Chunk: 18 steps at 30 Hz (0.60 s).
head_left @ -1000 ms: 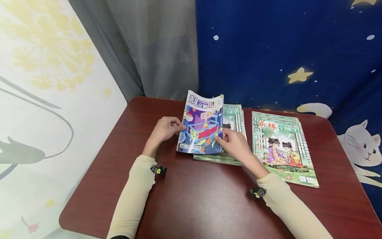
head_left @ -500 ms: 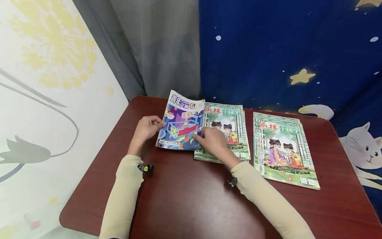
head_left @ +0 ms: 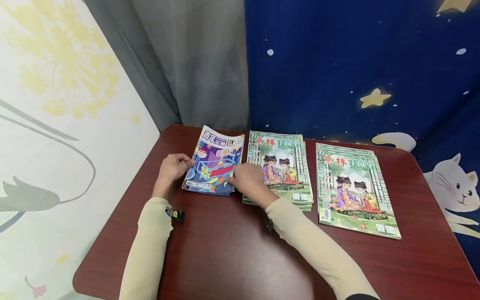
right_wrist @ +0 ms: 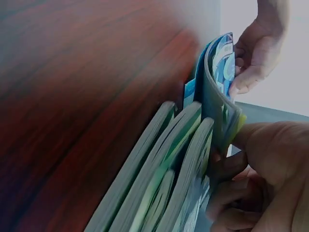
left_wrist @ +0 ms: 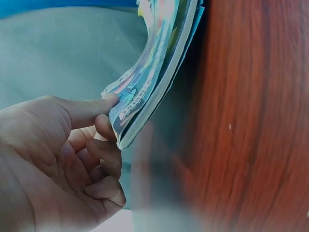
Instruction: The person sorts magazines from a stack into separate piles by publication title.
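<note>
1. Your left hand (head_left: pixel 173 168) pinches the left edge of the purple magazine (head_left: pixel 215 160) between thumb and curled fingers; the left wrist view shows the thumb on the cover near a corner.
2. Your right hand (head_left: pixel 250 180) pinches the opposite edge, thumb on the cover, its knuckles over the left edge of the middle stack (head_left: pixel 285 171) in the head view.
3. The purple magazine is at the left of the worktop (head_left: pixel 225 246), just beside the middle stack, cover up and title toward the far edge. Both wrist views show it bowed between your hands; you cannot tell from these how much of it touches the worktop.
4. A blue edge pokes out under its bottom; whether that is a second magazine is unclear.
5. The middle stack holds several green magazines, their edges slightly uneven.
6. To its right, a little apart, lies the right stack (head_left: pixel 354 193), with the same green cover on top.
7. Behind the worktop hang a grey curtain (head_left: pixel 210 62) and a starry blue curtain (head_left: pixel 318 66).
</note>
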Each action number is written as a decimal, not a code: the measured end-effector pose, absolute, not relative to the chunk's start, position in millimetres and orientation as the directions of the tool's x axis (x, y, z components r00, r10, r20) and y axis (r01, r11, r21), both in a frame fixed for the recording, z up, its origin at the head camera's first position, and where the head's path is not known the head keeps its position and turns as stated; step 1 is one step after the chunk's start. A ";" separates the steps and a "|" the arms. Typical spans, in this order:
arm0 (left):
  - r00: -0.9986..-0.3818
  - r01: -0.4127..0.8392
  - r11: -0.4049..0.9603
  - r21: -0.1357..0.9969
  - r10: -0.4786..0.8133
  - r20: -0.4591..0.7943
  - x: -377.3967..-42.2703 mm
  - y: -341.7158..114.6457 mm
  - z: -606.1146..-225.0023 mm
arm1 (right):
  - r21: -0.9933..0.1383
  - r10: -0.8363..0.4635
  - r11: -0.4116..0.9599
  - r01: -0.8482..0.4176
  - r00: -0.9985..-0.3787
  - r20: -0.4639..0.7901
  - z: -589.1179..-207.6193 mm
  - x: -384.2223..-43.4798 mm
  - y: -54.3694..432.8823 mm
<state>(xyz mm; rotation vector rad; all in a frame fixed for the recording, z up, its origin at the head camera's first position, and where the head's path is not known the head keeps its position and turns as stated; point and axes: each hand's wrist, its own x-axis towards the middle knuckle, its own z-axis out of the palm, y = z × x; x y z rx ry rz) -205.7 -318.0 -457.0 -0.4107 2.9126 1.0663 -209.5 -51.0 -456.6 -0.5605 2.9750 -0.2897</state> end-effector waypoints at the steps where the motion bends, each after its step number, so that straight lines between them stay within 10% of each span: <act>1: -0.965 -0.250 0.736 0.629 -0.243 -0.100 -205.6 -319.3 -457.2 | -0.191 -0.364 0.919 -0.346 -0.929 -0.067 -456.5 -209.4 -53.4; 18: -0.947 -0.320 0.834 0.449 -0.290 -0.136 -201.5 -333.1 -460.4 | -0.169 -0.337 0.928 -0.331 -0.942 -0.006 -445.1 -199.6 -59.0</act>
